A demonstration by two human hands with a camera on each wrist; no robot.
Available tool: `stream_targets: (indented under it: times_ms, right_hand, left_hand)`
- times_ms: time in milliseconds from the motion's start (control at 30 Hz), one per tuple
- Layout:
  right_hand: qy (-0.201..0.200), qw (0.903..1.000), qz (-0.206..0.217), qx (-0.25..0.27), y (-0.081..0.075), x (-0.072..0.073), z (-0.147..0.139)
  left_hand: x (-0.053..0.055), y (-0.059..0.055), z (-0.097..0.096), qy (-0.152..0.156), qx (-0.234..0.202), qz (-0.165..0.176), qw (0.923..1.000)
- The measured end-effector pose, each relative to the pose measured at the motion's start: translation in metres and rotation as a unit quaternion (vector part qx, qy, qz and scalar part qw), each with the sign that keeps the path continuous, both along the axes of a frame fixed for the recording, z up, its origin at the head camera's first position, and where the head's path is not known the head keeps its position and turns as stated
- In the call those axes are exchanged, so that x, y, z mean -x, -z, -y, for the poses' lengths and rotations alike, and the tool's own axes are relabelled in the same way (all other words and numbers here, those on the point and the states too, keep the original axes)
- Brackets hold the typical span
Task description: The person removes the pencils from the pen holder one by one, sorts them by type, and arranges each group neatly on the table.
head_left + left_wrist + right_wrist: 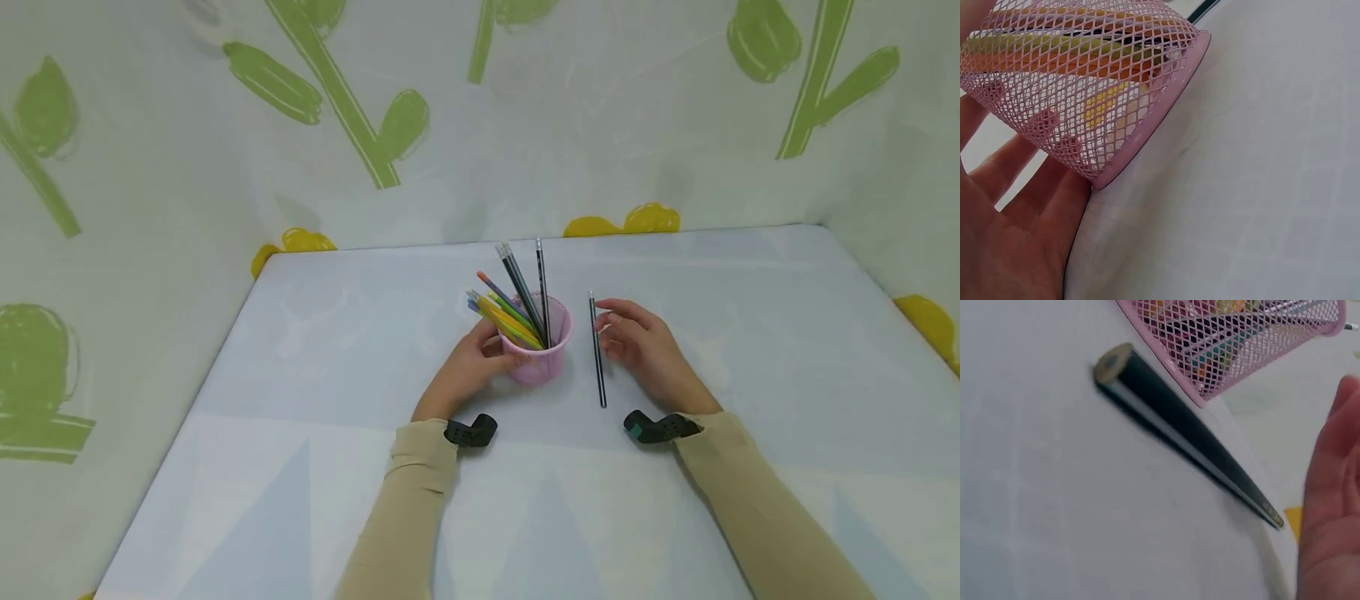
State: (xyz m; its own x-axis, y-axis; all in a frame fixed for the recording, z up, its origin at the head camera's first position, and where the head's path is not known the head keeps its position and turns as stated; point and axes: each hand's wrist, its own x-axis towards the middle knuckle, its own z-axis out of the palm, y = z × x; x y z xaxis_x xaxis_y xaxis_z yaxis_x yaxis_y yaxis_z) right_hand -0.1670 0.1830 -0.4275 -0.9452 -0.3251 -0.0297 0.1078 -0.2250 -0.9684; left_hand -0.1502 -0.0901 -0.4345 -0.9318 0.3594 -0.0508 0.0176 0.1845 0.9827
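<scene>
My left hand (468, 364) grips the side of a pink mesh pencil cup (542, 367), thumb in front and fingers behind; the left wrist view shows fingers (1041, 194) against the mesh. Several pencils (517, 292) lean in the cup, some dark with erasers, others yellow, green and orange. To the cup's right, a dark unsharpened pencil (597, 358) lies on the table. My right hand (648, 350) is just right of that pencil, fingers loosely bent and holding nothing. In the right wrist view, a gap separates the pencil (1191, 437) from the visible part of the hand (1335, 506).
The white table (315, 333) carries pale blue triangle shapes. Behind it stands a pale wall (585, 125) painted with green leaves and stems. Black wrist cameras sit on both forearms, at the left cuff (472, 431) and the right cuff (660, 427).
</scene>
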Motion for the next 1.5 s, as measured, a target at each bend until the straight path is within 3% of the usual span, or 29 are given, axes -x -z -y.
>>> stream_targets:
  times_ms: [133,233,367,500,633,700,933,1233,1500]
  right_hand:
    - [-0.036,0.9939,-0.027,0.101,-0.005,0.000,0.008]
    - [-0.055,0.9911,-0.048,0.111,-0.009,-0.001,0.016]
    - [-0.068,0.9919,-0.069,0.082,-0.014,-0.004,0.023]
    - [-0.070,0.9956,-0.062,-0.002,-0.015,-0.007,0.027]
    - [-0.072,0.9914,-0.054,-0.095,-0.024,-0.016,0.032]
    - [-0.072,0.9893,-0.056,-0.114,-0.029,-0.020,0.035]
    - [-0.092,0.9901,-0.073,-0.077,-0.031,-0.020,0.041]
    - [-0.093,0.9928,-0.064,-0.038,-0.024,-0.019,0.037]
    - [-0.104,0.9922,-0.067,-0.010,-0.017,-0.015,0.035]
  left_hand:
    - [-0.004,-0.013,0.003,0.004,-0.004,0.001,1.0000]
    - [-0.008,-0.024,0.005,0.014,-0.010,-0.008,0.9998]
    - [-0.009,-0.029,0.005,0.017,-0.013,-0.020,0.9996]
    - [-0.001,-0.013,0.006,0.010,-0.007,-0.039,0.9992]
    - [0.003,0.000,0.007,0.007,0.011,-0.059,0.9982]
    - [0.001,-0.003,0.007,0.009,0.013,-0.053,0.9985]
    - [-0.007,-0.025,0.008,0.009,0.006,-0.050,0.9987]
    - [-0.013,-0.030,0.003,-0.008,-0.091,-0.001,0.9958]
    - [-0.013,-0.031,-0.005,-0.034,-0.173,-0.028,0.9839]
